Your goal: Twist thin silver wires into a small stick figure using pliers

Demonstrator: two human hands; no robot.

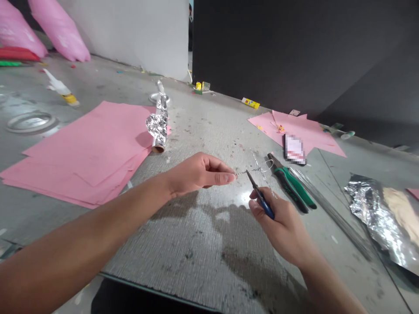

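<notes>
My left hand (204, 174) is closed, its thumb and fingers pinching one end of a thin twisted wire (257, 170). The wire stretches to the right and ends in a small loop with loose strands. In my right hand (278, 220) is a slim tool with blue handles (266, 206), its dark tip touching the wire between my left fingertips and the loop. Green and black pliers (293, 185) lie on the table just right of the wire, beside a bundle of straight thin wires (337, 218).
Pink sheets (81, 152) lie at the left and more (314, 131) at the back right. A foil roll (160, 117) rests behind my left hand. A phone-like object (294, 149), crumpled foil (376, 209) and a glue bottle (62, 89) are also on the table (183, 244).
</notes>
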